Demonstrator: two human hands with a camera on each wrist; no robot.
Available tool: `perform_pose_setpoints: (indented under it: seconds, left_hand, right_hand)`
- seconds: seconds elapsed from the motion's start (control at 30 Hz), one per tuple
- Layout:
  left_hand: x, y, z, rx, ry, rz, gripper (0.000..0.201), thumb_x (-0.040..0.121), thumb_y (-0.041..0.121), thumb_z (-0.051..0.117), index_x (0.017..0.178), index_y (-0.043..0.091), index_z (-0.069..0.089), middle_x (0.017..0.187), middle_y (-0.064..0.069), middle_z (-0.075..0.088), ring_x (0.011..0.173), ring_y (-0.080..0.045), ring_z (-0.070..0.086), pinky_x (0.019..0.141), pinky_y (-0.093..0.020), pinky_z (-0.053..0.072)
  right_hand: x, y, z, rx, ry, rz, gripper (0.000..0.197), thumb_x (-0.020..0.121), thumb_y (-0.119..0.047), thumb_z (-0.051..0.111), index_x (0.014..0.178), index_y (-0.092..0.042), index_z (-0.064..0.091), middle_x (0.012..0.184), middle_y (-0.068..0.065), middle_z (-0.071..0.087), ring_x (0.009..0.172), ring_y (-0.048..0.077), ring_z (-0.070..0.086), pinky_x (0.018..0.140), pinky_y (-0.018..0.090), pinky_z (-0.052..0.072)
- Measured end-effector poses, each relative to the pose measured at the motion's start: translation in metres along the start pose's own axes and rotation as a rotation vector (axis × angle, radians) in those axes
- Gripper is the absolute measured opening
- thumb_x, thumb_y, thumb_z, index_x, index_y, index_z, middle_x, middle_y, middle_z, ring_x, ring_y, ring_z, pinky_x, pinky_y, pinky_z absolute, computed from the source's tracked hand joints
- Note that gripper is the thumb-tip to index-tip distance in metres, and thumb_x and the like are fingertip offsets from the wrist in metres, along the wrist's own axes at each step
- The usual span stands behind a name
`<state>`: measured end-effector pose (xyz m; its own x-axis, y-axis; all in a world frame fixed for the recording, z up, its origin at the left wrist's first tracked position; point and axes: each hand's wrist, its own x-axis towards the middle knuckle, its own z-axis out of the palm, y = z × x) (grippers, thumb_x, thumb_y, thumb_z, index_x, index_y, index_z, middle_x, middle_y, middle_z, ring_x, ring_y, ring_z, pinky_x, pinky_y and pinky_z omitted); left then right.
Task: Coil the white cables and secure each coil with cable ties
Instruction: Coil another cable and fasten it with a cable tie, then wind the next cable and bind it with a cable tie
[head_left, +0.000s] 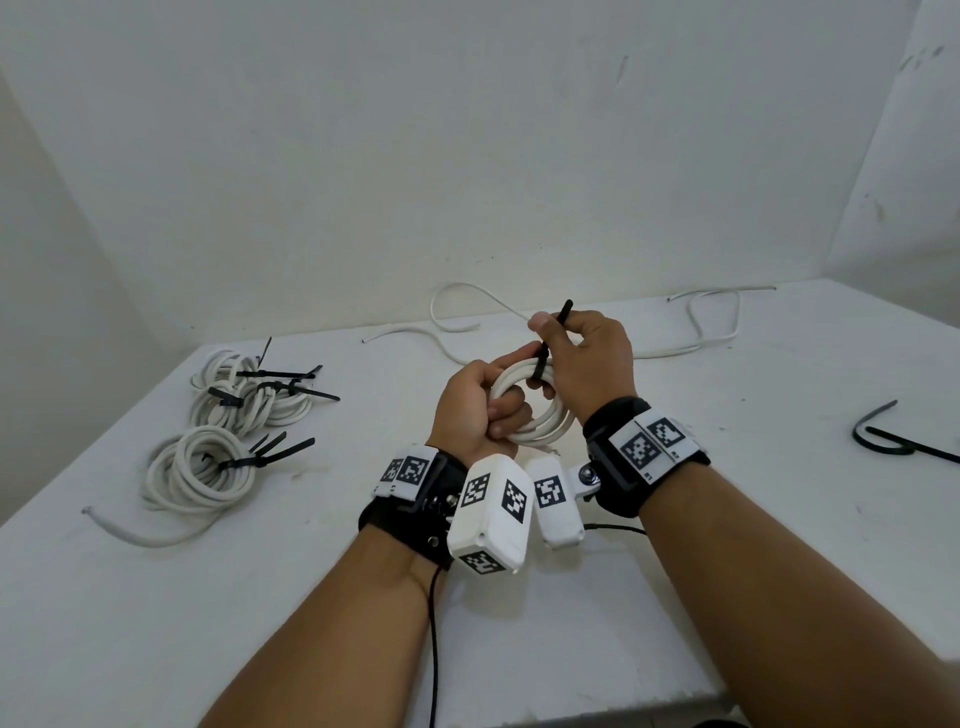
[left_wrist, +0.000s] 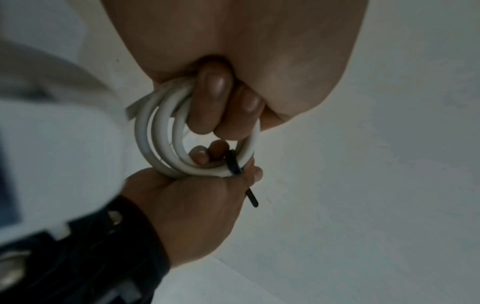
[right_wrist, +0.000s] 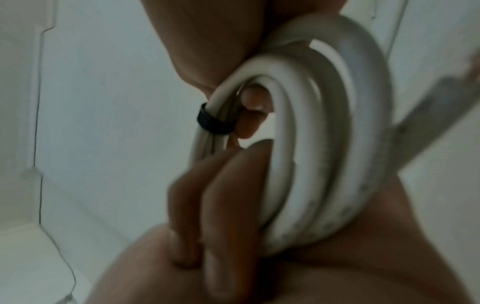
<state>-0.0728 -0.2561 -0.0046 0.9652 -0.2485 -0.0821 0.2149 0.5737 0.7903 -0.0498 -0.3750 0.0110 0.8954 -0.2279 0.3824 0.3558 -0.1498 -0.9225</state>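
My left hand (head_left: 480, 410) grips a small white cable coil (head_left: 543, 423), its fingers curled through the loops (left_wrist: 161, 133). A black cable tie (head_left: 540, 366) is looped around the coil's far side. My right hand (head_left: 589, 358) pinches the tie's tail (head_left: 560, 319), which sticks up past the thumb. In the left wrist view the tie band (left_wrist: 233, 164) sits against my right hand (left_wrist: 187, 205) and its tail (left_wrist: 252, 197) pokes out. The right wrist view shows the band (right_wrist: 213, 121) tight around the coil (right_wrist: 324, 144).
Several tied coils (head_left: 249, 395) with black tie tails lie at the table's left, one nearer (head_left: 202, 470). Loose white cables lie at the back centre (head_left: 457, 312) and back right (head_left: 711, 322). Spare black ties (head_left: 893, 441) lie at the right edge. White walls enclose the table.
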Motion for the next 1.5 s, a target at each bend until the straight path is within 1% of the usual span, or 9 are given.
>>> perform_pose_setpoints:
  seconds: [0.37,0.47,0.63,0.73,0.83,0.93,1.17,1.3,1.5]
  left_hand:
    - [0.000,0.002,0.001,0.115,-0.049,-0.033,0.029,0.096,0.027,0.050,0.070,0.017,0.061,0.036,0.006,0.019,0.031,-0.008,0.016,0.052,-0.027,0.008]
    - [0.000,0.003,-0.003,0.172,-0.037,0.006,0.017,0.095,0.022,0.053,0.080,0.015,0.056,0.038,0.006,0.020,0.033,-0.008,0.016,0.059,-0.030,0.006]
    - [-0.002,0.028,-0.009,0.454,0.169,0.316,0.021,0.096,0.020,0.053,0.092,0.005,0.066,0.043,0.007,0.034,0.036,-0.006,0.026,0.039,-0.020,0.019]
    - [-0.002,0.061,-0.026,0.823,0.277,0.423,0.025,0.097,0.017,0.044,0.102,0.013,0.068,0.069,0.008,0.054,0.050,-0.001,0.046,0.049,-0.020,0.035]
    - [0.000,0.089,-0.055,1.214,0.366,0.329,0.025,0.095,0.025,0.039,0.110,0.021,0.059,0.089,0.004,0.064,0.076,-0.013,0.061,0.073,-0.028,0.047]
    - [0.001,0.103,-0.082,1.751,0.554,0.129,0.035,0.098,0.033,0.035,0.129,0.019,0.041,0.115,-0.005,0.067,0.112,-0.030,0.060,0.104,-0.040,0.028]
    - [0.007,0.108,-0.127,2.006,0.670,-0.145,0.047,0.101,0.026,0.038,0.138,-0.001,0.027,0.128,-0.023,0.058,0.119,-0.038,0.055,0.105,-0.046,0.036]
    - [0.012,0.109,-0.141,2.009,0.623,-0.198,0.043,0.092,0.016,0.050,0.128,-0.006,0.047,0.122,-0.023,0.062,0.111,-0.037,0.060,0.095,-0.042,0.048]
    - [0.008,0.112,-0.135,2.153,0.539,-0.139,0.020,0.086,0.023,0.065,0.103,0.011,0.065,0.116,-0.009,0.066,0.110,-0.030,0.060,0.088,-0.029,0.047]
  right_hand:
    - [0.001,0.004,-0.001,0.097,0.019,0.076,0.034,0.098,-0.031,0.059,0.085,-0.002,0.071,0.053,0.003,0.063,0.035,0.016,0.056,0.037,0.022,0.043]
    - [0.001,0.006,0.003,0.132,0.007,0.089,0.035,0.098,-0.031,0.059,0.081,-0.003,0.071,0.062,0.009,0.066,0.037,0.018,0.058,0.040,0.027,0.046]
    - [0.010,0.011,0.006,0.080,-0.188,0.307,0.056,0.101,-0.052,0.041,0.081,-0.012,0.075,0.086,0.010,0.076,0.084,0.028,0.071,0.076,0.043,0.058]
    - [0.010,0.011,0.002,-0.197,-0.428,0.381,0.051,0.102,-0.048,0.038,0.099,-0.013,0.075,0.112,0.003,0.071,0.104,0.024,0.061,0.089,0.038,0.049]
    - [0.005,0.010,0.003,-0.573,-0.653,0.277,0.041,0.104,-0.038,0.041,0.117,-0.011,0.069,0.132,0.008,0.060,0.115,0.025,0.055,0.098,0.031,0.039]
    - [0.001,0.008,0.004,-0.711,-0.730,0.278,0.042,0.103,-0.038,0.042,0.125,-0.010,0.065,0.135,0.010,0.058,0.123,0.028,0.053,0.099,0.031,0.038]
    - [0.000,0.017,0.011,-1.053,-0.846,0.264,0.061,0.090,-0.064,0.052,0.120,-0.012,0.059,0.132,0.008,0.057,0.123,0.028,0.051,0.094,0.035,0.040]
    - [-0.005,0.028,-0.001,-1.210,-0.831,0.315,0.110,0.065,-0.082,0.063,0.154,-0.033,0.022,0.162,0.008,0.018,0.148,0.035,0.017,0.117,0.051,0.023]
    - [-0.003,0.041,-0.018,-1.193,-0.849,0.343,0.129,0.052,-0.091,0.062,0.154,-0.045,-0.003,0.165,0.002,-0.014,0.151,0.034,-0.014,0.120,0.059,0.007]
